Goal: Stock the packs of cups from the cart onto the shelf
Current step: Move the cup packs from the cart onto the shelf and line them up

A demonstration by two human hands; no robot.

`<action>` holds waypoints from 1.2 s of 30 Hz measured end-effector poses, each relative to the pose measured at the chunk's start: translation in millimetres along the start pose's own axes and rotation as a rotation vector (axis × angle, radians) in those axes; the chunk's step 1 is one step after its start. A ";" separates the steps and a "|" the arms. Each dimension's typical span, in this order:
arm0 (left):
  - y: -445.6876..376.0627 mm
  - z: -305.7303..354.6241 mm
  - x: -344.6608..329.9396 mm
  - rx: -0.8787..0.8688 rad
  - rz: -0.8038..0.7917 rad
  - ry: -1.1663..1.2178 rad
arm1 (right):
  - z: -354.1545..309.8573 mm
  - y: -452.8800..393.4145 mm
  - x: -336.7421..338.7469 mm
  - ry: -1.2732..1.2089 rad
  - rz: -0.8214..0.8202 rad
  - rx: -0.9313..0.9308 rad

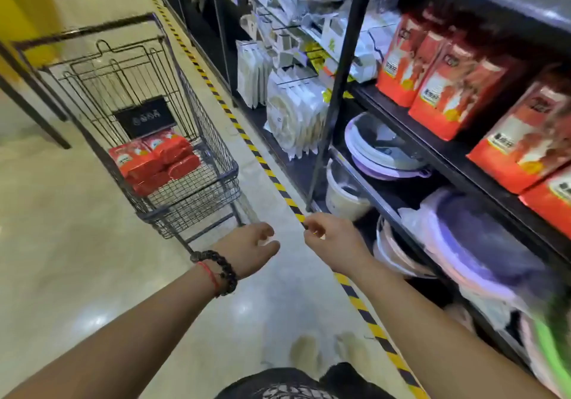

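A wire shopping cart (pixel 200 157) stands in the aisle ahead and to the left. Several red packs of cups (pixel 154 160) lie stacked in its basket. More red packs of cups (pixel 438 80) stand in a row on the black shelf (pixel 432 151) at the right. My left hand (pixel 250 248), with a bead bracelet on the wrist, reaches forward just below the cart's near end with fingers loosely curled and holds nothing. Beside it, closer to the shelf, my right hand (pixel 330 238) has its fingers loosely curled and is empty too.
A yellow-and-black striped tape line (pixel 272 176) runs along the floor at the shelf's foot. Lower shelves hold plastic basins and lids (pixel 386 154). White packaged goods (pixel 293 114) fill the farther bay. A black upright post (pixel 336 89) divides the bays. Polished floor lies to the left.
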State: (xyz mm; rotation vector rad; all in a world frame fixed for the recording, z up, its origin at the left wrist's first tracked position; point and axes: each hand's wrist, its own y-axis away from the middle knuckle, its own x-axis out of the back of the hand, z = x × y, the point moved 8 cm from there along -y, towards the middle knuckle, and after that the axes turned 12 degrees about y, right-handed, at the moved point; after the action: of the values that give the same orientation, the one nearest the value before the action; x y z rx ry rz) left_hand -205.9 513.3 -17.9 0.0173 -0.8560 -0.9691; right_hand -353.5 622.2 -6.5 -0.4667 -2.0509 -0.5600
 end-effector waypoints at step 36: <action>-127.6 -242.8 324.8 0.498 0.526 0.309 | -325.2 -380.3 -120.1 0.150 -0.362 0.473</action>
State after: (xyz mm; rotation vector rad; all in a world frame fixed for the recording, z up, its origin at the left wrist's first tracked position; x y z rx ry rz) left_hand -51.7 117.3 -26.7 0.3444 -0.7415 -0.2359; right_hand -271.1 115.2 -36.2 0.2232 -2.0453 -0.2887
